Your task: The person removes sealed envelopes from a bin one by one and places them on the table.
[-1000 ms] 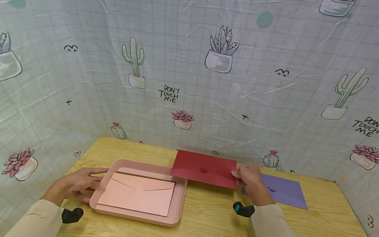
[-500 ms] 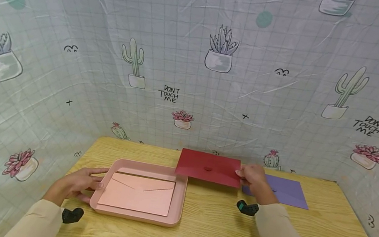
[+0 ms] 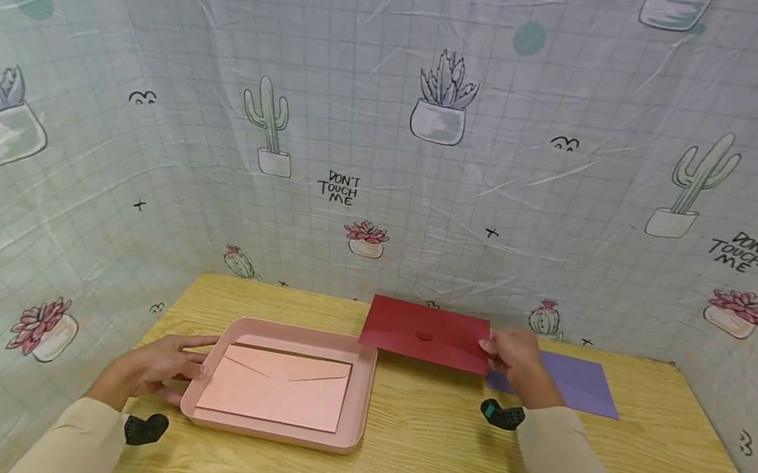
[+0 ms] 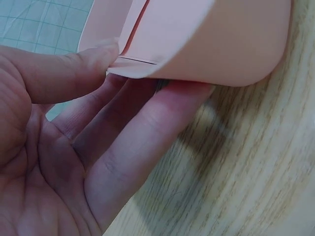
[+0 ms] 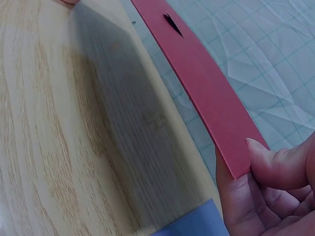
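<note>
In the head view my left hand (image 3: 162,363) holds the left wall of a pink tray (image 3: 358,402). The left wrist view shows the thumb (image 4: 93,64) on the tray's rim and fingers reaching under its edge. A pink envelope (image 3: 270,399) lies flat inside the tray, flap side up. My right hand (image 3: 516,358) pinches the right edge of a red envelope (image 3: 424,333), thumb on top. That envelope hangs above the table, its near left corner close to the tray's back right corner. Its shadow falls on the wood in the right wrist view.
A purple envelope (image 3: 585,384) lies on the wooden table (image 3: 415,463), right of the red one and partly hidden by my right hand. A cactus-printed curtain (image 3: 507,158) closes off the back and both sides. Black devices (image 3: 145,429) sit at both wrists.
My right hand has moved the red envelope right and slightly away, so it overlaps the tray less and covers more of the purple envelope. My left hand and the tray have stayed put.
</note>
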A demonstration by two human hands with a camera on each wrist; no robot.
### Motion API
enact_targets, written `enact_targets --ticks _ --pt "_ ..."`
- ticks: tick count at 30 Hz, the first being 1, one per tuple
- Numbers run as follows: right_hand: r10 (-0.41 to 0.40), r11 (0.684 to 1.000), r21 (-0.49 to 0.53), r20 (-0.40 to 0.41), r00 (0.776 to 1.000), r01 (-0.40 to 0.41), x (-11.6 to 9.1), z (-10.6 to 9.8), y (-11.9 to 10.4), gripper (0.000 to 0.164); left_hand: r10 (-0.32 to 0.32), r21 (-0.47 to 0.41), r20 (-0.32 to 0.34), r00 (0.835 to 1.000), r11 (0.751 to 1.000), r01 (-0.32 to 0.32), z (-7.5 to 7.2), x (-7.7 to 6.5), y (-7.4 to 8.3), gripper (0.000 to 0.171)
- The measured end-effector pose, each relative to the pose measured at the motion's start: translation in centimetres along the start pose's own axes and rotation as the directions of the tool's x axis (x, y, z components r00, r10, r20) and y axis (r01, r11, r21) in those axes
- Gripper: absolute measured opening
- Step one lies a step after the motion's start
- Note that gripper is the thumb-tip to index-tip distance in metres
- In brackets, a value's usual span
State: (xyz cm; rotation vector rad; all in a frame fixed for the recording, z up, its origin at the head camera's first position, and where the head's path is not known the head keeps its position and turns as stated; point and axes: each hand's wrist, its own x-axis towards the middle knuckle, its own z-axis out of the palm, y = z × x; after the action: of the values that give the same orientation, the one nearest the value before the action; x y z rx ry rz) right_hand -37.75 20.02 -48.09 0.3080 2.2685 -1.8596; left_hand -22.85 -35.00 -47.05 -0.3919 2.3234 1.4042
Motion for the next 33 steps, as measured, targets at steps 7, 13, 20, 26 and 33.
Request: enact_targets --ticks 7,13,20,26,33 --pt "-0.006 1.000 0.011 -0.008 1.000 0.006 -0.1 -0.5 0.0 0.022 0.013 -0.009 0.020 1.000 1.000 -0.013 -0.2 -0.1 -0.1 0.077" --pt "0.008 1.000 0.008 -0.016 1.000 -0.008 -0.1 -0.6 -0.1 0.013 0.008 -0.015 0.033 0.999 1.000 -0.007 -0.5 -0.4 -0.2 0.078" --pt "0.009 1.000 0.012 -0.017 1.000 -0.008 0.0 -0.8 -0.2 0.020 0.011 -0.005 0.028 1.000 1.000 -0.011 -0.9 -0.4 -0.5 0.080" --pt "0.000 1.000 -0.010 -0.007 1.000 0.000 0.1 -0.7 0.0 0.007 0.006 -0.003 0.036 0.999 1.000 -0.006 -1.2 -0.5 -0.6 0.082" --pt "-0.028 0.999 -0.042 0.000 1.000 0.028 0.3 -0.6 0.6 0.031 0.007 -0.021 0.028 1.000 1.000 -0.006 -1.2 -0.8 -0.7 0.083"
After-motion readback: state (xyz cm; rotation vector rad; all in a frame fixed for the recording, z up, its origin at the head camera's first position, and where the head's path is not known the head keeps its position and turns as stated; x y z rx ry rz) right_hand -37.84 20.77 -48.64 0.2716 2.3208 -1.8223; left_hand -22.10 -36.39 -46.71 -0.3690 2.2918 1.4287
